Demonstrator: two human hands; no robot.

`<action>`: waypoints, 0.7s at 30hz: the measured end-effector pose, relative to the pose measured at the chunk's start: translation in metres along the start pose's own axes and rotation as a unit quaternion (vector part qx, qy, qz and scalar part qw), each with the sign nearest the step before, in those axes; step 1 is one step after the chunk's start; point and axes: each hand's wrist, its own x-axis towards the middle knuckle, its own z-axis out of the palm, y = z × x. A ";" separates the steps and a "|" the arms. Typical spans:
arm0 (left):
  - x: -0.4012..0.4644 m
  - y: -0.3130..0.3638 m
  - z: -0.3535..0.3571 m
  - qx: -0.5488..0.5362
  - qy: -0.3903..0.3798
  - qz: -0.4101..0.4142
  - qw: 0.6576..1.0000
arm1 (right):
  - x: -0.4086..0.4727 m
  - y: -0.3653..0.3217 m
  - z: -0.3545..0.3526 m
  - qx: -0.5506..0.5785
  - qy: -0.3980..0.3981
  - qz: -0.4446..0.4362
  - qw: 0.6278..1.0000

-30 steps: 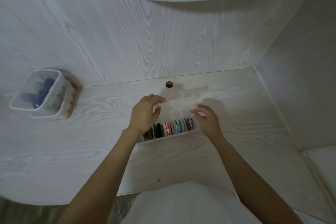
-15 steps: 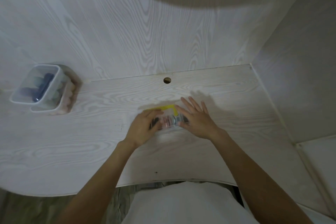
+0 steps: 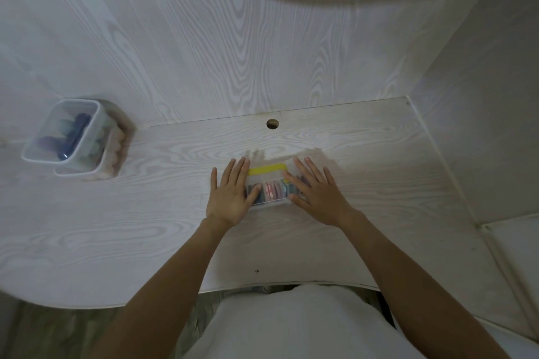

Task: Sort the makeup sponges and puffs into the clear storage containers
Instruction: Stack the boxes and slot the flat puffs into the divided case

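Palms of both grips, left hand (image 3: 230, 194) and right hand (image 3: 316, 194), lie spread flat on the lidded clear container (image 3: 269, 194) of puffs (image 3: 272, 192) between them on the counter (image 3: 145, 227). I judge I'm closing the lid; next, firm even pressure.

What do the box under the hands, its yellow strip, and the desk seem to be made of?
Box: clear, glossy plastic by the look; the coloured puffs show through its wall. Yellow strip: opaque, probably plastic, perhaps a lid clasp. Desk: pale matt wood grain, likely laminate rather than solid wood.
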 end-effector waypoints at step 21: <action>0.024 0.018 -0.049 -0.578 -0.067 -0.230 0.780 | -0.038 0.024 -0.003 0.454 0.314 0.316 0.772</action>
